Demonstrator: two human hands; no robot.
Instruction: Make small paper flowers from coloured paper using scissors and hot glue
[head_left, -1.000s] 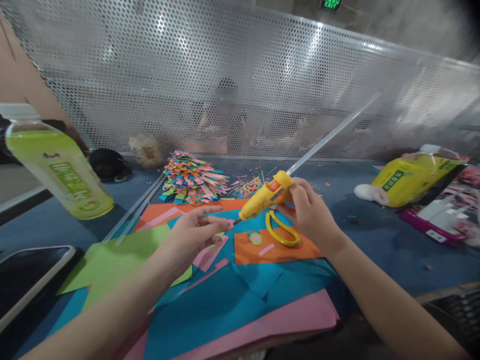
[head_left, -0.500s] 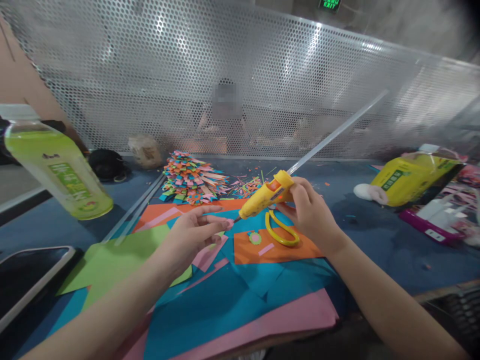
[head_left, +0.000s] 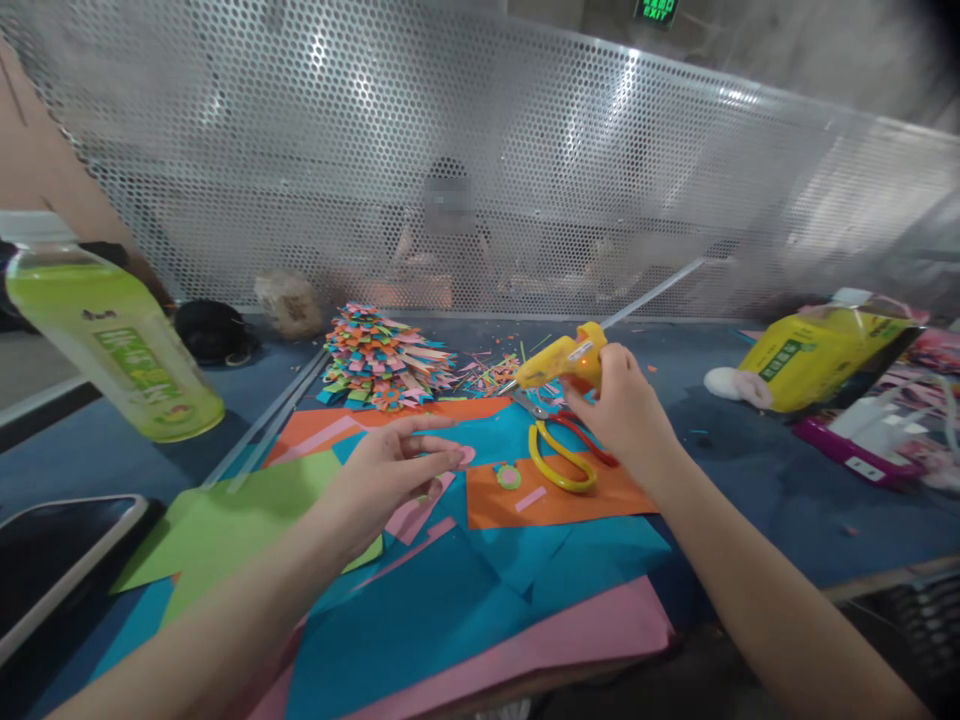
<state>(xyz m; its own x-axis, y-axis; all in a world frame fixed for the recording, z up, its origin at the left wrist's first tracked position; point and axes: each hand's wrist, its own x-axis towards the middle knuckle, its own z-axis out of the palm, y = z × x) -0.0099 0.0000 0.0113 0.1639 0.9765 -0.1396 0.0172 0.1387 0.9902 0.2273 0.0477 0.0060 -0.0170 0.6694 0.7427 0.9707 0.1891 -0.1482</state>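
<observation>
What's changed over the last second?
The right hand drew the yellow glue gun away from the pink paper circle, forward and to the right, its nozzle now off the circle. More of the scissors shows. Nothing was let go or newly grasped: the left hand still holds the circle. The cone of paper strips stayed put.

Single view, head-worn. The camera looks from above the near edge of the worktop [head_left: 750,460], facing forward and down across it. Forearms [head_left: 210,610] enter from the lower left and lower right; the hands [head_left: 386,465] lie close to the lens, about mid-height in frame. A perforated screen [head_left: 360,150] backs the worktop and fills much of the upper half. Coverage is wide, taking in an exit sign [head_left: 657,10] at the top edge.
</observation>
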